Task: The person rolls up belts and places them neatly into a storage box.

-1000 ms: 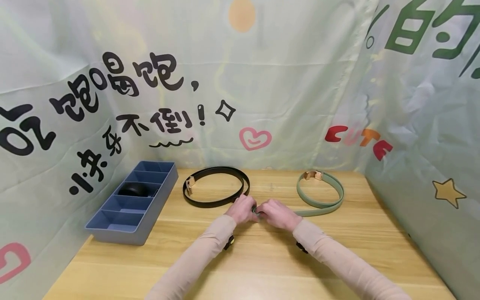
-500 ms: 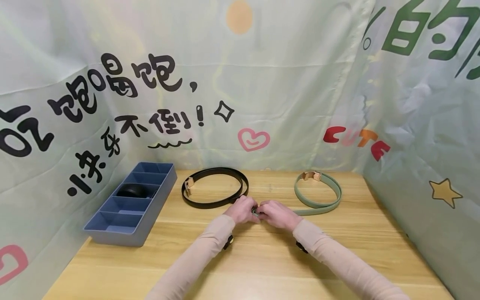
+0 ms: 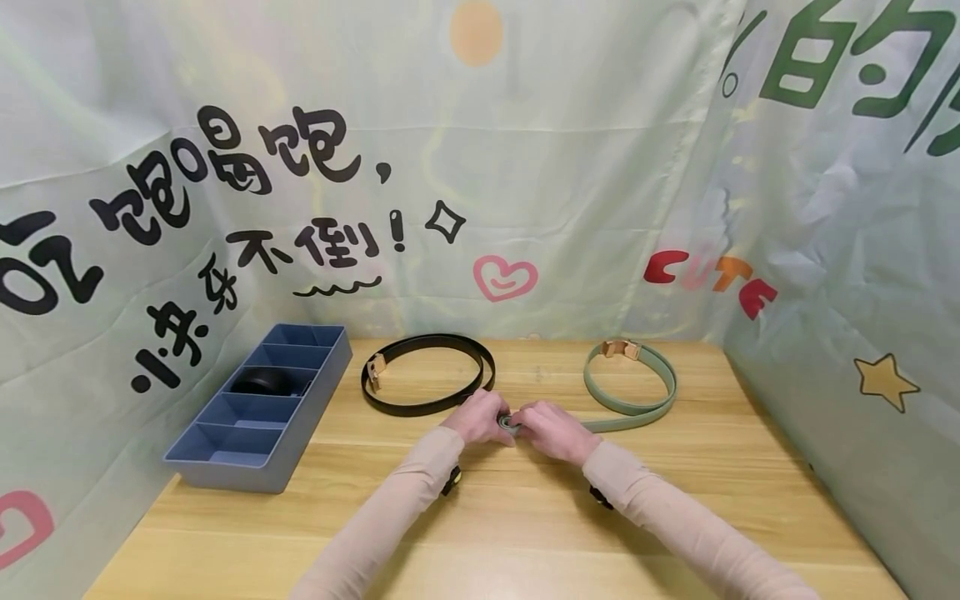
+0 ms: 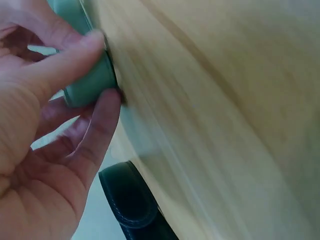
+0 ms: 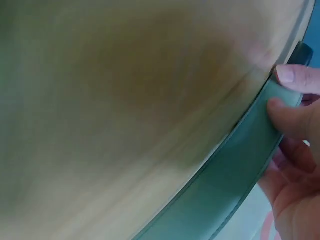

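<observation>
A green belt [image 3: 666,400] lies on edge on the table, its rose-gold buckle [image 3: 622,350] at the back of a wide loop. Its other end is a small tight coil [image 3: 507,424] between my two hands. My left hand [image 3: 480,418] grips that coil, thumb and fingers on either side of the green strap [image 4: 92,85] in the left wrist view. From the right, my right hand [image 3: 557,430] pinches the strap [image 5: 215,175] where it meets the coil; in the right wrist view the thumb lies on its face.
Behind my left hand a black belt [image 3: 408,410] lies looped, with a gold buckle [image 3: 377,367]. At the left stands a blue-grey divided box [image 3: 296,442]; one compartment holds a coiled black item [image 3: 262,381]. Printed cloth walls [image 3: 570,192] surround the wooden table [image 3: 480,533].
Both hands stay at the coil with small finger movements. The green belt's loop has shifted slightly left relative to the hands, and the whole head view has drifted a little.
</observation>
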Action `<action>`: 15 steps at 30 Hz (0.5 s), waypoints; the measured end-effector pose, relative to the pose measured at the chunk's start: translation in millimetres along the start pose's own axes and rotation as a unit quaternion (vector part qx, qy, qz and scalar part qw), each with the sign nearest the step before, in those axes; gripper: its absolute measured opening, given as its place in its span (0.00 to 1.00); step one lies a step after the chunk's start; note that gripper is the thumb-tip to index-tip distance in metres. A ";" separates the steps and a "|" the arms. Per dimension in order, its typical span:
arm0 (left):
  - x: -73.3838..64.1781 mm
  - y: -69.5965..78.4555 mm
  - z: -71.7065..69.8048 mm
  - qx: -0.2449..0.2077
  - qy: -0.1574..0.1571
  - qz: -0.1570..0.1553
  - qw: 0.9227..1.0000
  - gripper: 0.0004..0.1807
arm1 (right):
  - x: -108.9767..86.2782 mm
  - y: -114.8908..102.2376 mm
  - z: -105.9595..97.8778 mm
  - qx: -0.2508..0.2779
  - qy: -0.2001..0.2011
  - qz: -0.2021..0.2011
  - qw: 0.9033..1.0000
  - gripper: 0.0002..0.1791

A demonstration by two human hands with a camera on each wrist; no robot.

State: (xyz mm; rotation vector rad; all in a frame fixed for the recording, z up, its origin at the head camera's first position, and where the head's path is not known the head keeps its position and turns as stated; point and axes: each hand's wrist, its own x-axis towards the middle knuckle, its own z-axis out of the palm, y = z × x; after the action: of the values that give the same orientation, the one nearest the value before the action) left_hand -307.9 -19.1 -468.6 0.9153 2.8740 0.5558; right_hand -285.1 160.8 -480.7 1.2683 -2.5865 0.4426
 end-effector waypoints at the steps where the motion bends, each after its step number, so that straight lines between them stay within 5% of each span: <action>1: -0.3 -0.1 0.1 0.000 0.001 -0.008 1.000 0.14 | 1.0 -1.1 0.5 -0.002 -0.006 0.007 1.000 0.09; 4: -1.0 -1.1 0.9 0.000 -0.002 -0.010 1.000 0.16 | 1.7 -1.5 1.5 0.012 -0.023 0.017 1.000 0.11; 10: 0.4 -5.2 -0.8 0.015 -0.021 0.045 0.999 0.08 | -1.7 6.1 -2.6 0.053 -0.054 0.003 0.997 0.12; 15: 1.4 -5.9 -4.7 0.012 -0.039 0.049 0.998 0.17 | 0.0 8.2 -5.2 0.040 -0.054 -0.025 0.997 0.10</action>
State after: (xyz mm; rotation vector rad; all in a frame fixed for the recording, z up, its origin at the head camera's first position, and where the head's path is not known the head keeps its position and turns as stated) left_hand -313.0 -24.2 -466.3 1.0603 2.7841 0.4836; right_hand -291.3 167.5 -477.2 1.4173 -2.6427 0.4851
